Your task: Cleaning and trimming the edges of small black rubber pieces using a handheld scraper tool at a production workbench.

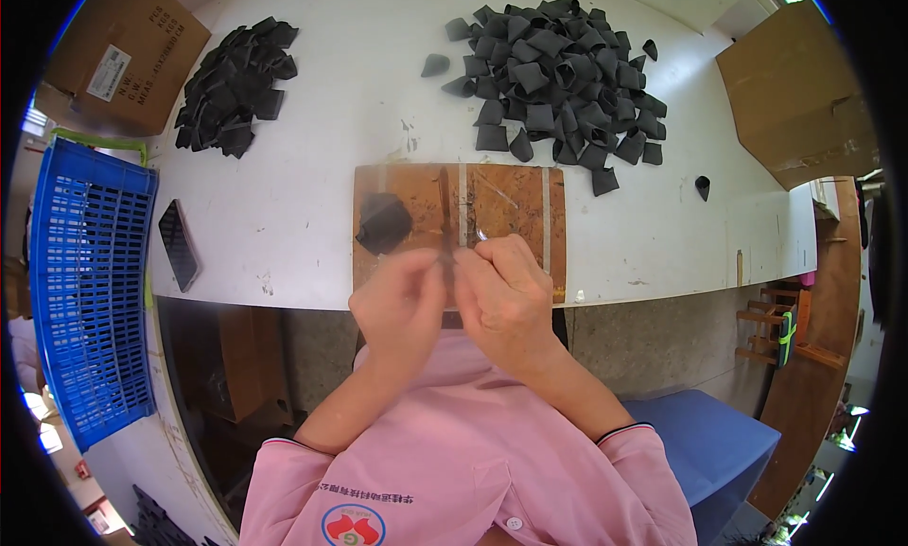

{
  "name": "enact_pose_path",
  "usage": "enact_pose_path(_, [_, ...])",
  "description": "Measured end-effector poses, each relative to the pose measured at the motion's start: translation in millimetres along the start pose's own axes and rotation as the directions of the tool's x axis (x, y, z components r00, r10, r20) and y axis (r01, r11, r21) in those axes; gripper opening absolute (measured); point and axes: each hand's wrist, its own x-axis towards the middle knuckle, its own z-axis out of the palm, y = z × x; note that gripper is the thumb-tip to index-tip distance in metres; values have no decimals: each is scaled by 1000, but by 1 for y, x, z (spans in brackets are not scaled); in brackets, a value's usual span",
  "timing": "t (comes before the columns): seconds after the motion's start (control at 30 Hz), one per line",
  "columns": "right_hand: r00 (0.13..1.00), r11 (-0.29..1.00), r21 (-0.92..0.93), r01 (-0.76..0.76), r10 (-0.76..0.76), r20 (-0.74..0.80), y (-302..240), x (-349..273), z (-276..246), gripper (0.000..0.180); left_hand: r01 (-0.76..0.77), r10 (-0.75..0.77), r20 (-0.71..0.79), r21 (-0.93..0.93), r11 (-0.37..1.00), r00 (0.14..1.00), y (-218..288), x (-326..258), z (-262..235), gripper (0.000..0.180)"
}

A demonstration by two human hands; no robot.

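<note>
Hands, left (pixel 399 298) and right (pixel 507 295), show unclear grips, a black piece (pixel 384 223) just beyond the left.

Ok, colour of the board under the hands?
Brown, pale-striped board, clearest in the head view.

Bright light covers the white table (pixel 312 215). Blur softens the left hand (pixel 397 305). Straight lines bend toward dark corners.

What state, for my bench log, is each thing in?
Left hand: fingers bent, blurred.
Right hand: fingers curled.
Dark piece: blurred; held or loose unclear.
Board: flat, stained.
Left pile: heaped, flat-looking pieces.
Right pile: heaped, curled pieces, some open-ended.
Phone: lying flat; screen unclear.
Crate: full or empty unclear.
Left box: open or shut unclear.
Right box: likewise unclear.
</note>
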Motion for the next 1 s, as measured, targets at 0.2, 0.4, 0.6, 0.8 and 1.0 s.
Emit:
enact_pose_path(0.2, [916, 851, 357, -385, 399, 34, 20, 0, 4, 13, 632, -464, 466, -707, 316, 754, 16, 24, -9, 13])
enact_pose_path(0.4, [564, -519, 606, -602, 262, 783, 22, -4, 1, 11, 83, -86, -5, -219, 972, 996, 6, 14, 3, 22])
enact_pose_path(0.6, [662, 122, 662, -739, 314, 681, 5, 28, -20, 22, 347, -353, 121, -628, 697, 928, 30, 31, -11, 18])
enact_pose_path(0.8, [867, 478, 728, -492, 192, 460, -19, 84, -50, 24, 352, -160, 314, -832, 428, 936, 72, 71, -45, 27])
enact_pose_path(1.0, [729, 42, 739, -672, 214, 651, 21, 76, -17, 23, 641, -232, 647, -760, -109, 727, 45, 85, -30, 31])
